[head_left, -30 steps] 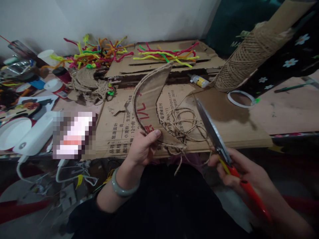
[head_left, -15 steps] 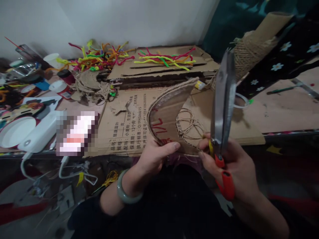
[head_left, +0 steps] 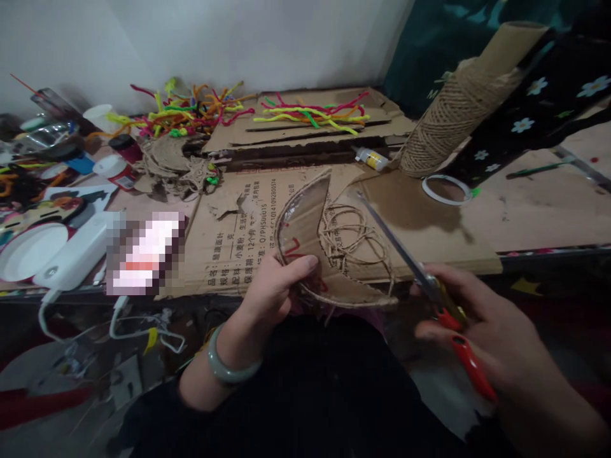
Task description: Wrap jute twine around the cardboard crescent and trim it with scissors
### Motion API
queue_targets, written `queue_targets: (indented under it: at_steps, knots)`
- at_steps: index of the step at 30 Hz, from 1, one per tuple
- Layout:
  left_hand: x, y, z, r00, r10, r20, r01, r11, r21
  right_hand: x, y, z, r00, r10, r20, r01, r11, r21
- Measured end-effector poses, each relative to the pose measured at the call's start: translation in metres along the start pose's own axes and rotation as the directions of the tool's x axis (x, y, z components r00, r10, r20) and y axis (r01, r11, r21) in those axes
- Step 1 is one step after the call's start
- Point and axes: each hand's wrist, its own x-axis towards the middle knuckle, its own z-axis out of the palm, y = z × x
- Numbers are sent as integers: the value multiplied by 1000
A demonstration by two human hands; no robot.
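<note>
My left hand (head_left: pixel 281 283) grips a crescent-shaped piece of cardboard (head_left: pixel 305 219) near its lower curve, thumb on the face. Twine runs along the crescent's edges, and shiny patches show near its outer rim. A loose coil of twine (head_left: pixel 353 232) lies behind it, one strand looping down to the crescent's right tip. To the right, my right hand (head_left: pixel 482 331) is closed on scissors (head_left: pixel 429 286) with red handles. The blades look closed and point up and left over the cardboard. Some of the right fingers are hidden behind the handles.
Flattened cardboard (head_left: pixel 238 242) covers the worktop. A big twine spool (head_left: pixel 443 121), a small glue bottle (head_left: pixel 371 158) and a tape ring (head_left: pixel 447 189) stand or lie at the right. Colourful pipe cleaners (head_left: pixel 312 114) lie at the back. A phone (head_left: pixel 147 254) and white power bank (head_left: pixel 81 251) sit left.
The scissors have swung from upright to leaning left, and my right hand has moved right, away from the crescent. The crescent has turned and come lower in my left hand.
</note>
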Motion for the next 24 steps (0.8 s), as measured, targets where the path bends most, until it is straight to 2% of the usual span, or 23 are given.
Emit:
queue_targets:
  at_steps: [3, 5, 9, 12, 14, 20, 24]
  knots:
    - [0, 5, 1, 997, 60, -53, -58, 998, 36, 2, 7, -19, 999, 27, 45, -13, 954, -299]
    - [-1, 7, 3, 992, 97, -74, -93, 994, 61, 2, 9, -29, 993, -22, 114, 72, 888, -455]
    - [-1, 5, 6, 991, 107, -75, -101, 991, 83, -1, 15, -39, 951, -246, 186, 308, 710, -633]
    - [1, 3, 6, 989, 131, -70, -123, 986, 113, -3, 20, -39, 940, -287, 184, 329, 627, -706]
    - [2, 2, 5, 987, 145, -63, -136, 983, 127, -3, 21, -39, 945, -277, 173, 313, 616, -723]
    - [3, 3, 1, 991, 106, -87, -99, 992, 82, 0, 27, -40, 965, -180, 191, 262, 676, -689]
    - [4, 5, 1, 995, 74, -67, -74, 997, 4, 3, 34, -45, 990, -54, 130, 126, 753, -646]
